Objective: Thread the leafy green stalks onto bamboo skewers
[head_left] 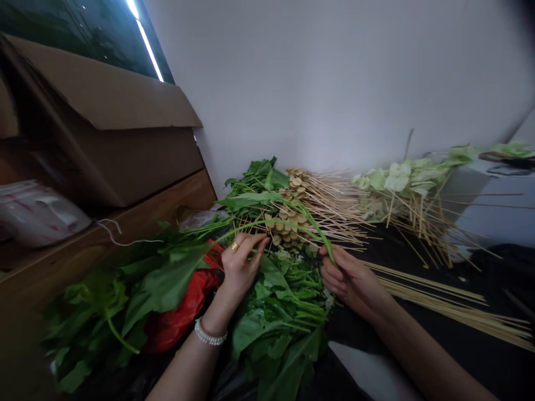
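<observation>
My right hand [351,281] is closed round the lower ends of some long green leafy-vegetable stems [321,234]. From there the stems arch leftward, with a long leaf [251,199] on one of them and a broad leaf [173,281] at the left. My left hand [242,264], with a ring and a beaded bracelet, is just below the arching stem. Its fingers are bent together, and whether anything is between the fingertips is hidden. Beneath and between both hands lies a pile of leafy greens [276,312].
More greens [87,312] and a red plastic bag [179,317] lie at left. Behind are skewered round slices [292,223] and a green bundle [254,178]. Skewered pale leaves [401,178] and bare skewers [451,306] lie at right. A cardboard box [125,161] stands on the left.
</observation>
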A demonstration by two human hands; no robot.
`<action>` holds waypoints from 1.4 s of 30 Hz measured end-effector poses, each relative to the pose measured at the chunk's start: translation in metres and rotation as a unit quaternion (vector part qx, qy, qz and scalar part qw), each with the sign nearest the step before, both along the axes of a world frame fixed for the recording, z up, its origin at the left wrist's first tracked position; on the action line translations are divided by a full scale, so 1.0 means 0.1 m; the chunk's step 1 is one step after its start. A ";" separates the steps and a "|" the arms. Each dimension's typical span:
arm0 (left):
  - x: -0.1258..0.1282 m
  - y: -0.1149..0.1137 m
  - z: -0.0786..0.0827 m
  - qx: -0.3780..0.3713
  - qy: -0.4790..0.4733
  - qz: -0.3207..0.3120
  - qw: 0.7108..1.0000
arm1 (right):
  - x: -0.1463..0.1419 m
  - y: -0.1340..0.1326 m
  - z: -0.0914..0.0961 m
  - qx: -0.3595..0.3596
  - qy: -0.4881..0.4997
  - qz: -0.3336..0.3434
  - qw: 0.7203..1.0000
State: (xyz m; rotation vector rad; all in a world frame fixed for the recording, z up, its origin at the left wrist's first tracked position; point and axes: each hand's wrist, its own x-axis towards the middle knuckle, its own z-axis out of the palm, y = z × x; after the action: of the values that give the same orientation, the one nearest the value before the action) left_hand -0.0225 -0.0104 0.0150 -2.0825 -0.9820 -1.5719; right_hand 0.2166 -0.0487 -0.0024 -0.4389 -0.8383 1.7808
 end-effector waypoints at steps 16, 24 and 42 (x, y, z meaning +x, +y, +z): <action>-0.17 0.13 -0.02 -0.125 0.112 0.252 0.953 | 0.02 0.03 -0.01 -0.001 -0.013 -0.003 1.000; -0.23 0.17 -0.02 -0.174 0.179 0.251 0.935 | 0.07 0.01 0.04 -0.012 -0.015 -0.017 1.000; -0.43 0.14 0.17 -0.023 -0.185 0.175 0.967 | 0.02 0.04 -0.06 -0.022 -0.046 -0.015 0.999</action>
State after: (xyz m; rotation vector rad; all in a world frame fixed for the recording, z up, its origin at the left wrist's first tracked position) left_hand -0.0658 0.0038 0.0322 -1.5540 -1.4344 -1.7864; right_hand 0.2186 -0.0444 -0.0088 -0.5644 -0.8533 1.7648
